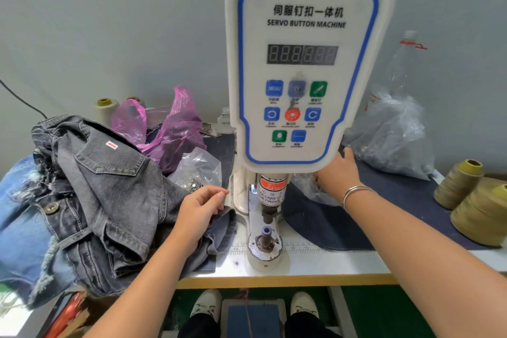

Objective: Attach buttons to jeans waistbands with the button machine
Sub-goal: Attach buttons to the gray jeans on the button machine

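Observation:
The white servo button machine (307, 63) stands in the middle of the table, its press head (270, 200) above the round lower die (265, 241). Nothing lies on the die. A heap of dark grey jeans (104, 192) sits to the left, one metal button (51, 208) showing. My left hand (201, 208) rests on the jeans' edge beside the machine, fingers loosely curled, holding nothing. My right hand (337, 173) reaches behind the machine's panel into a clear plastic bag (312, 189); its fingertips are hidden there.
A small clear bag of metal buttons (197, 173) and pink plastic bags (170, 129) lie behind the jeans. Blue jeans (19, 217) lie far left. A big clear bag (392, 134), a bottle (403, 63) and thread cones (480, 208) stand right. A foot pedal (252, 313) sits below.

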`<state>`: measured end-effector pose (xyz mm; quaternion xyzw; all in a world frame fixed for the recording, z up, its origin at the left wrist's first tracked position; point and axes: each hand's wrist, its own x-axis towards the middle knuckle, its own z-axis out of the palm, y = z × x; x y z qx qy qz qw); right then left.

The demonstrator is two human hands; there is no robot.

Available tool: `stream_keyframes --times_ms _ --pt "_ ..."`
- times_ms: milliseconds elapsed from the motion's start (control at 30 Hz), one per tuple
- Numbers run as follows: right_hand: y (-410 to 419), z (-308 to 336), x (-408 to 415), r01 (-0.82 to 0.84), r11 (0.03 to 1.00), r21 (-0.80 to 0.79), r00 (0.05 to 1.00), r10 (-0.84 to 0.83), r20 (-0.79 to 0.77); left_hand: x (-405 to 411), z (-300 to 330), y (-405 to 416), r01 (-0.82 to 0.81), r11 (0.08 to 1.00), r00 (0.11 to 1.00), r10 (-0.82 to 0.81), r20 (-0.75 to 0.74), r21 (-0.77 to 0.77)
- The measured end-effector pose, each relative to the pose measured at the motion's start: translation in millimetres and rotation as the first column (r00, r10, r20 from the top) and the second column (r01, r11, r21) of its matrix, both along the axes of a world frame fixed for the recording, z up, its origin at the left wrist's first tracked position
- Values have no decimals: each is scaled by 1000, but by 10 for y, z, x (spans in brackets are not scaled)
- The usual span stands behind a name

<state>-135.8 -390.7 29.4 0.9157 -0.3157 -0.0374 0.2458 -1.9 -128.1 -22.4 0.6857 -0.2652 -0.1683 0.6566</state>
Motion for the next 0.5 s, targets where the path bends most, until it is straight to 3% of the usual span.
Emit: stream_keyframes --times_ms 500 --pt "106 -94 4 62 998 -33 997 -61 41 17 -37 0 13 1000 1000 -13 -3 -13"
